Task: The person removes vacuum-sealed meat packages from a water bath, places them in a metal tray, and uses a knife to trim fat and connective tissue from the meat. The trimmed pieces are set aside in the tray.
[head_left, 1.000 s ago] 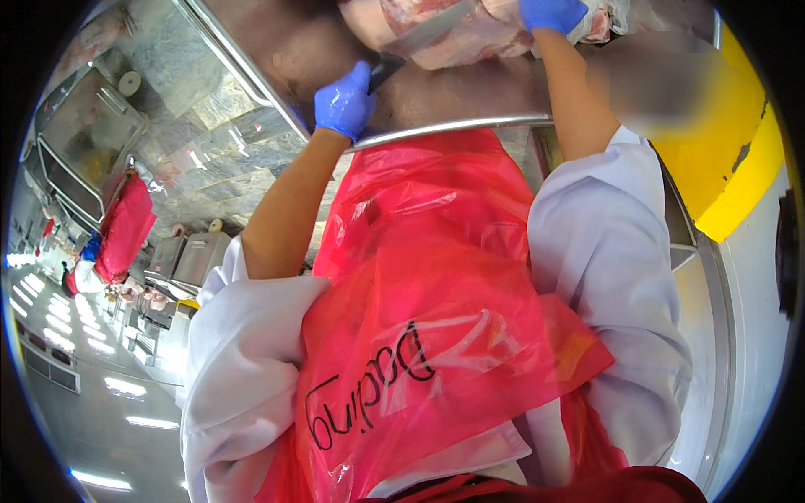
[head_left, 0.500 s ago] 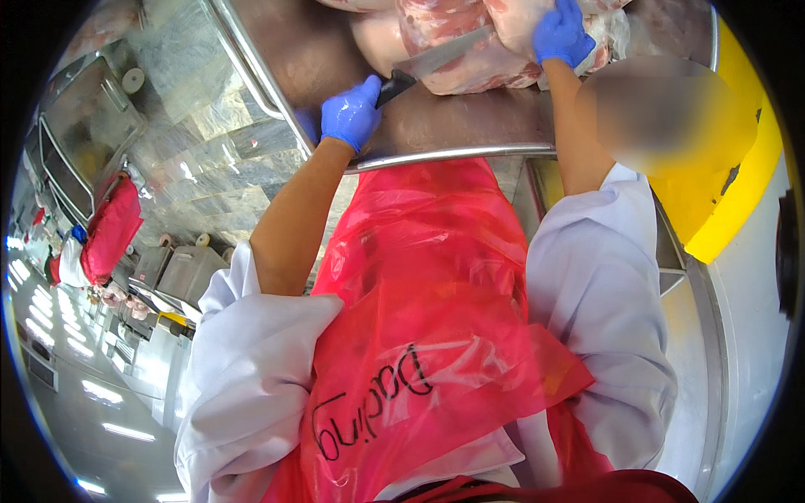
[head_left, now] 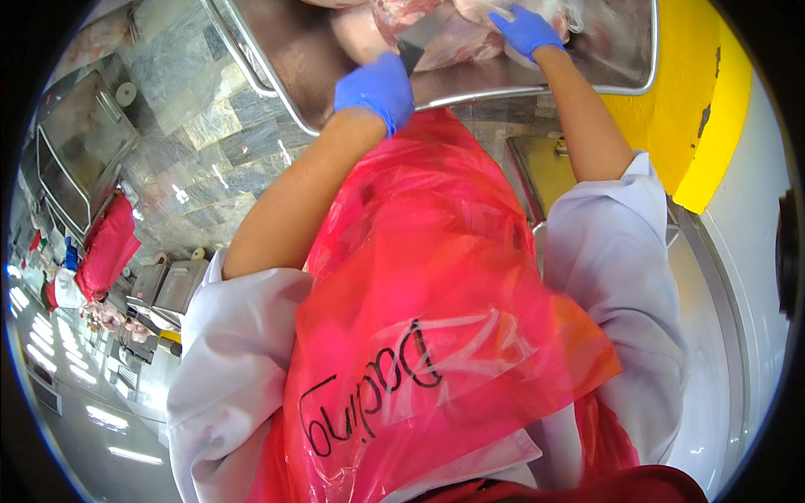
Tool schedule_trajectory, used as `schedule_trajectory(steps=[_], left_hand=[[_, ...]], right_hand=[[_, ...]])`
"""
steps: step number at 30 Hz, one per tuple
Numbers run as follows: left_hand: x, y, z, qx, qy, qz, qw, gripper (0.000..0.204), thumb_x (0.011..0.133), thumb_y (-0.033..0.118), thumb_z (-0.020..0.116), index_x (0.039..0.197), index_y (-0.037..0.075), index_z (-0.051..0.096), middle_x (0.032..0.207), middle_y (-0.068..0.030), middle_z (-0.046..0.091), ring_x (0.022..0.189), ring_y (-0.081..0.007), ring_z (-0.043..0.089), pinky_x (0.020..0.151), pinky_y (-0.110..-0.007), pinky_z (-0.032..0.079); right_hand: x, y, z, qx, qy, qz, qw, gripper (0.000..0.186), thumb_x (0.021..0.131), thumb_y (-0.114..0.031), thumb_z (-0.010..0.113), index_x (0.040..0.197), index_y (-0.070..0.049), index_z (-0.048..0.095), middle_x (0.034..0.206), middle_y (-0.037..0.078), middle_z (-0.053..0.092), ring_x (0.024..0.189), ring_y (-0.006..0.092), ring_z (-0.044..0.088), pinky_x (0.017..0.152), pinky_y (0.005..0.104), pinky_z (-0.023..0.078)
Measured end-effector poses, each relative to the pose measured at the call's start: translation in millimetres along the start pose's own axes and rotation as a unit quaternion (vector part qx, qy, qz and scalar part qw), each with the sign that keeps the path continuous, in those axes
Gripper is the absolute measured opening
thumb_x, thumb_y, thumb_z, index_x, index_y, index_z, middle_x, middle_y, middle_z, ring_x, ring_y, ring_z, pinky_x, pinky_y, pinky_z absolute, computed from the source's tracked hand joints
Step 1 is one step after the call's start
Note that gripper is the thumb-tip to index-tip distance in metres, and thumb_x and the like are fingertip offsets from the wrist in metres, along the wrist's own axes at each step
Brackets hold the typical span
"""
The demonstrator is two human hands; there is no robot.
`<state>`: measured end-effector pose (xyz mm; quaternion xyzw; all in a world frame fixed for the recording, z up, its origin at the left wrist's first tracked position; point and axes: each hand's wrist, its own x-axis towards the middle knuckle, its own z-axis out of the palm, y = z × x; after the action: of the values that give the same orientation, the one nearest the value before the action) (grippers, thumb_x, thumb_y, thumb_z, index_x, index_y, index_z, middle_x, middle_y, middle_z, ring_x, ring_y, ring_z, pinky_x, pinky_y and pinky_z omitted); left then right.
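Note:
My left hand (head_left: 374, 92), in a blue glove, is closed round the handle of a knife (head_left: 408, 55), whose blade reaches into the raw meat (head_left: 453, 52) in a steel tray (head_left: 470, 92). The hand itself is blurred and hides most of the handle. My right hand (head_left: 527, 33), also gloved in blue, grips a pale piece of meat at the upper right of the pile with curled fingers. Behind it lies some clear plastic at the pile's right side.
Yellow panels (head_left: 696, 117) stand at the right, with a metal fixture (head_left: 545, 168) below the tray. A steel cart (head_left: 84, 134) is at the far left over a tiled floor (head_left: 222, 151). A co-worker in a red apron (head_left: 106, 243) is beyond it, among steel bins (head_left: 176, 285).
My left hand has moved right with the knife, whose blade sits deeper among the meat. My right hand has shifted left along the pile. The tray appears higher in the picture.

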<state>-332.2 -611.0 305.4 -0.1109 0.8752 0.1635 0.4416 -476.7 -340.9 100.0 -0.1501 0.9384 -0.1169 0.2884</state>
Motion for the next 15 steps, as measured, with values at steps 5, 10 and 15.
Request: schedule_trajectory(steps=[5, 10, 15], left_hand=[[-31.1, -20.9, -24.6, 0.01, 0.018, 0.018, 1.0, 0.04, 0.093, 0.037, 0.057, 0.117, 0.005, 0.055, 0.107, -0.0215, 0.069, 0.098, -0.0416, 0.066, 0.084, -0.05, 0.052], [-46.3, -44.1, -3.9, 0.001, 0.132, 0.095, 0.987, 0.045, 0.095, 0.042, 0.058, 0.128, 0.011, 0.055, 0.1, -0.0201, 0.07, 0.09, -0.0388, 0.068, 0.077, -0.048, 0.054], [-32.7, -41.0, 1.0, 0.028, 0.167, 0.1, 0.98, 0.044, 0.094, 0.039, 0.06, 0.13, 0.014, 0.058, 0.098, -0.0178, 0.071, 0.085, -0.0366, 0.069, 0.072, -0.046, 0.055]], right_hand=[[38.1, 78.2, 41.2, -0.06, -0.051, -0.08, 0.994, 0.059, 0.094, -0.055, 0.045, 0.118, -0.005, 0.064, 0.113, 0.026, 0.066, 0.103, 0.0417, 0.063, 0.094, 0.0482, 0.048], [28.8, -29.7, -67.3, -0.12, -0.034, 0.065, 0.99, 0.049, 0.093, -0.052, 0.051, 0.109, -0.01, 0.07, 0.109, 0.022, 0.069, 0.101, 0.0383, 0.067, 0.089, 0.0485, 0.052], [65.8, -15.4, -43.6, -0.138, 0.022, -0.011, 0.99, 0.045, 0.093, -0.048, 0.051, 0.112, -0.011, 0.069, 0.106, 0.019, 0.07, 0.097, 0.0381, 0.068, 0.085, 0.0486, 0.053]])
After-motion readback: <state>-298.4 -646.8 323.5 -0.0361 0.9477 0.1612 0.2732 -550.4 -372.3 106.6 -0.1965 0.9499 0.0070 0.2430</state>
